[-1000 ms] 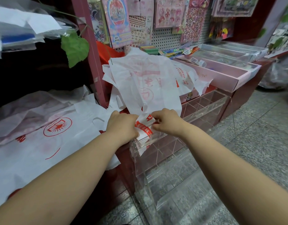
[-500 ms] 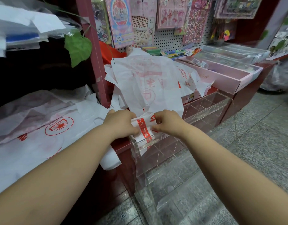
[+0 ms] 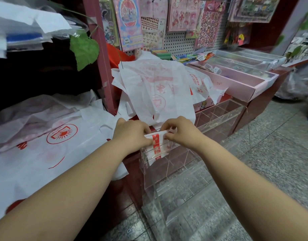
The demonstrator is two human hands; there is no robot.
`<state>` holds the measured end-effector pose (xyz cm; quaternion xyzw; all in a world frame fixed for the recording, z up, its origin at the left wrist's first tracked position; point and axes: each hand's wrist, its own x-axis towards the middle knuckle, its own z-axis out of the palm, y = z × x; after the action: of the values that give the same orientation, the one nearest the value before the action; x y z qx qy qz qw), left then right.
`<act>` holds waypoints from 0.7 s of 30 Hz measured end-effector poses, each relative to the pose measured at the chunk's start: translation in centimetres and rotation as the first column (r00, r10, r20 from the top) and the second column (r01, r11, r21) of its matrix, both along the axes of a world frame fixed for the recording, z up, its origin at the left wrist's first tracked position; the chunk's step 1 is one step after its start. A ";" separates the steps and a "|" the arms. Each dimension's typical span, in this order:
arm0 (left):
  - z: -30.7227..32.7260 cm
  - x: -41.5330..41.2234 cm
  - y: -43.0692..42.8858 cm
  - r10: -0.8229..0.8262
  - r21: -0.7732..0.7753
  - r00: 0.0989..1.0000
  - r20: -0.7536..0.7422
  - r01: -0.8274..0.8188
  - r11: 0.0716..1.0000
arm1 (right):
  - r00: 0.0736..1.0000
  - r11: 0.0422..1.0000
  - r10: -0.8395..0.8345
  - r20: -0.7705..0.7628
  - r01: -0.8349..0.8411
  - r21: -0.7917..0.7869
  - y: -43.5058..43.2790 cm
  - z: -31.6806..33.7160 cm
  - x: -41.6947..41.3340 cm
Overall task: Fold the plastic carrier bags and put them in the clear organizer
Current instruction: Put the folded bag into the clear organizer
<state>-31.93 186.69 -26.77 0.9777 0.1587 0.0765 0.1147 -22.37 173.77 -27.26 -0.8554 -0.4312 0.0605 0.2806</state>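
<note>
A folded white carrier bag with a red printed stripe point(image 3: 156, 146) stands partly inside the near compartment of the clear organizer point(image 3: 217, 117), its lower part showing through the front wall. My left hand point(image 3: 132, 134) pinches the bag's left top edge. My right hand point(image 3: 181, 131) pinches its right top edge with curled fingers. A heap of unfolded white bags with faint red print point(image 3: 158, 91) lies just behind the hands on the red counter. More flat white bags with a red round logo point(image 3: 50, 141) cover the shelf at left.
Pink trays point(image 3: 236, 80) and clear trays point(image 3: 250, 58) sit on the counter at right. A pegboard with sticker packs point(image 3: 184, 23) hangs behind. A red post point(image 3: 99, 54) and a green leaf point(image 3: 84, 49) stand left of the heap. Speckled floor point(image 3: 271, 153) lies at right.
The folded bag has turned upright and sunk lower into the organizer's near compartment. Both hands stayed on its top edges and moved slightly away from me.
</note>
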 end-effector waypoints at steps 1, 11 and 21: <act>0.0 -0.2 0.2 0.018 -0.062 0.998 0.054 -0.014 0.998 | 1.000 1.000 -0.008 0.009 0.008 0.020 -0.1 0.0 0.0; -1.9 -1.3 0.6 0.039 -0.129 0.992 0.117 -0.024 0.991 | 0.971 0.956 0.069 0.227 0.001 -0.294 1.7 0.1 -0.1; -2.7 -12.0 2.0 0.213 -0.291 0.880 0.425 -0.090 0.952 | 0.997 0.995 -0.065 0.050 0.069 -0.076 1.1 0.3 -0.9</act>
<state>-43.93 188.66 -29.43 0.8934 0.2132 0.2886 0.2703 -23.29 174.90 -26.93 -0.8808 -0.4062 0.0476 0.2387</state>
